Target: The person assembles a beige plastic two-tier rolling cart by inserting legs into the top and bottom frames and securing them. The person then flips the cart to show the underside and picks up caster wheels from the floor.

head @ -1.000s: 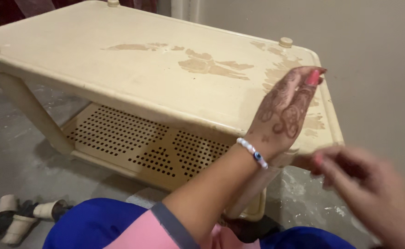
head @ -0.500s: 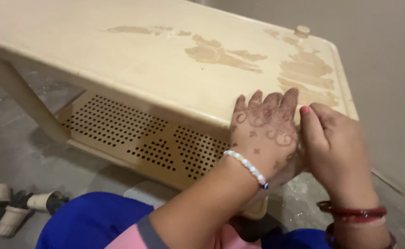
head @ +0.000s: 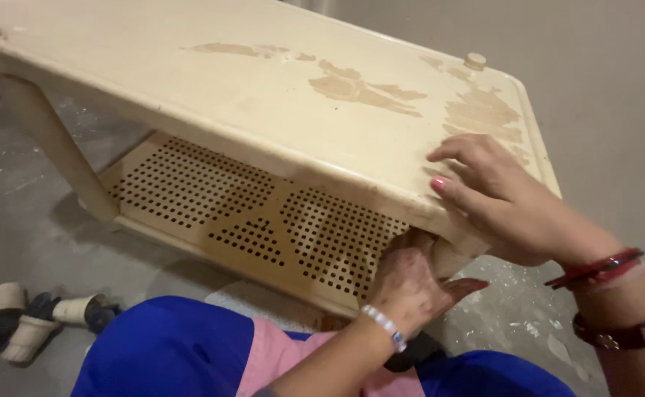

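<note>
A cream plastic table with brown stains on its top stands on a grey floor, and a perforated lower shelf sits under it. My right hand lies over the near right corner of the top, fingers spread on the surface and palm wrapped over the edge. My left hand, marked with dark patterns and wearing a white bead bracelet, reaches under that same corner. Its fingers curl around the top of the table leg, which is mostly hidden behind both hands.
Several short cream cylinders with dark ends lie on the floor at the lower left. A small round knob sticks up at the table's far right corner. A plain wall rises close on the right. My blue and pink clothing fills the bottom.
My left hand has dropped from the top of the corner to underneath it, at the leg. My right hand has moved up onto the corner where the left one was.
</note>
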